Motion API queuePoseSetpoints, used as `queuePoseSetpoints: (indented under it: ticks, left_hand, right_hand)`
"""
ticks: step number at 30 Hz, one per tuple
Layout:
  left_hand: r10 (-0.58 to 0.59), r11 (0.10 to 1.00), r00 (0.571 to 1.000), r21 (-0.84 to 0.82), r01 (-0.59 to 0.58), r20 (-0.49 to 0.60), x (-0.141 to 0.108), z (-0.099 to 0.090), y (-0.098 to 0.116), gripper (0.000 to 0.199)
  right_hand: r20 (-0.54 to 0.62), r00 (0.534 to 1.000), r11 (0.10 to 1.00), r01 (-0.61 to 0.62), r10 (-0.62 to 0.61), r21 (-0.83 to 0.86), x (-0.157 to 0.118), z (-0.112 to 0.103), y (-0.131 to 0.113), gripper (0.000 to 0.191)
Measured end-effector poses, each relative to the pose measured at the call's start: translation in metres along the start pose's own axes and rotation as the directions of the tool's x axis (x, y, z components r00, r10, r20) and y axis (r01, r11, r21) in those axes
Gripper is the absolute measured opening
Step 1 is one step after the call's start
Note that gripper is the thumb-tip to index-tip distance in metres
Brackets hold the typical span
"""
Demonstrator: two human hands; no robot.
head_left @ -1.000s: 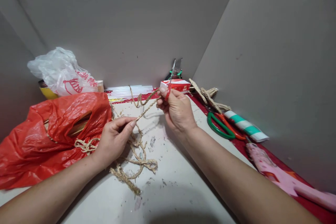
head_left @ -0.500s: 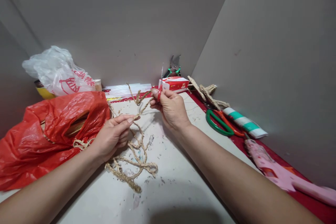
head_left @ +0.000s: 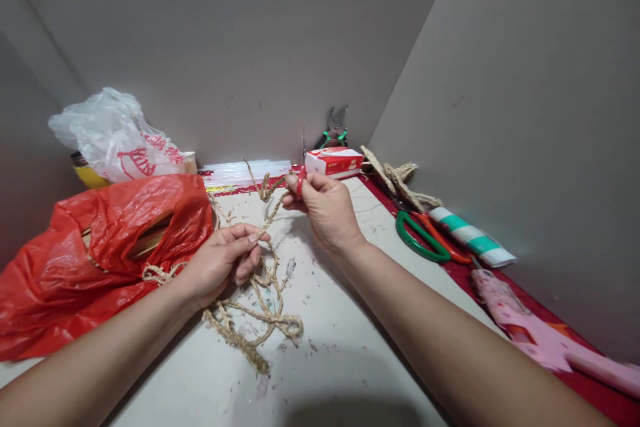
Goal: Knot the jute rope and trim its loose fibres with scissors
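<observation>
A braided straw rope (head_left: 273, 213) runs between my two hands above the table. My left hand (head_left: 225, 255) pinches it between thumb and fingers. Closed around the red handle of small scissors (head_left: 301, 181), my right hand (head_left: 327, 210) also has the rope's upper part at its fingertips. The blades point up, away from the rope. Beyond the right fingers a short end of the rope bends left and up. Below my left hand the rest lies in loose loops on the white tabletop (head_left: 345, 360).
On the left a red plastic bag (head_left: 45, 287) holds wooden-looking pieces, with a white bag (head_left: 115, 140) behind. Pruning shears (head_left: 336, 127) and a red-white box (head_left: 334, 161) stand at the back. Green-orange scissors (head_left: 423, 240), a striped roll (head_left: 473, 237) and a pink glue gun (head_left: 530, 327) line the right.
The scissors' blades have tilted slightly to the left. My left hand has shifted a little down and right along the rope, its lower fingers less curled. The whole view has moved slightly.
</observation>
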State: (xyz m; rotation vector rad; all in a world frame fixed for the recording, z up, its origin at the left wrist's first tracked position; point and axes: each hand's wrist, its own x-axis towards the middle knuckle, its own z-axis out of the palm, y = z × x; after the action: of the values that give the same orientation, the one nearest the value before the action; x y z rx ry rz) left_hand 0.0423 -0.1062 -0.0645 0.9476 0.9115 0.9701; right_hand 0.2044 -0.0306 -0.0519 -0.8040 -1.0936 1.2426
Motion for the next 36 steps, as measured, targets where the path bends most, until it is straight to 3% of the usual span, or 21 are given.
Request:
queuePoseSetpoints:
  ticks: [4, 7, 9, 12, 15, 18, 28, 36]
  left_hand:
    - [0.046, 0.998, 0.998, -0.049, -0.048, -0.041, 0.000, 0.000, 0.001, 0.020]
    - [0.080, 0.992, 0.988, -0.086, -0.092, -0.136, 0.000, 0.000, 0.003, 0.023]
    - [0.101, 0.986, 0.975, -0.111, -0.124, -0.197, 0.001, -0.001, 0.004, 0.024]
    - [0.134, 0.975, 0.959, -0.142, -0.173, -0.251, 0.003, -0.003, 0.005, 0.023]
    - [0.147, 0.965, 0.948, -0.168, -0.200, -0.281, 0.005, -0.007, 0.004, 0.026]
    - [0.136, 0.960, 0.945, -0.195, -0.199, -0.297, 0.006, -0.011, 0.004, 0.026]
    - [0.031, 0.948, 0.976, -0.304, -0.097, -0.215, 0.005, -0.009, 0.008, 0.010]
    - [0.006, 0.938, 0.984, -0.341, -0.068, -0.179, 0.005, -0.010, 0.009, 0.012]
  right_hand:
    - [0.026, 1.000, 0.996, 0.005, -0.003, -0.091, 0.003, -0.003, 0.000, 0.030]
    - [0.063, 0.989, 0.947, 0.149, -0.137, -0.283, 0.003, -0.007, 0.002, 0.027]
    - [0.158, 0.958, 0.842, 0.286, -0.240, -0.457, 0.001, -0.010, 0.004, 0.027]
    - [0.378, 0.882, 0.587, 0.469, -0.280, -0.660, -0.003, -0.015, 0.006, 0.028]
    - [0.539, 0.827, 0.360, 0.558, -0.162, -0.748, -0.008, -0.016, 0.004, 0.025]
    - [0.582, 0.812, 0.233, 0.575, -0.044, -0.784, -0.011, -0.015, 0.002, 0.025]
    - [0.584, 0.801, 0.043, 0.584, 0.131, -0.811, -0.014, -0.009, -0.006, 0.024]
    - [0.593, 0.796, -0.014, 0.598, 0.122, -0.801, -0.012, -0.010, -0.003, 0.026]
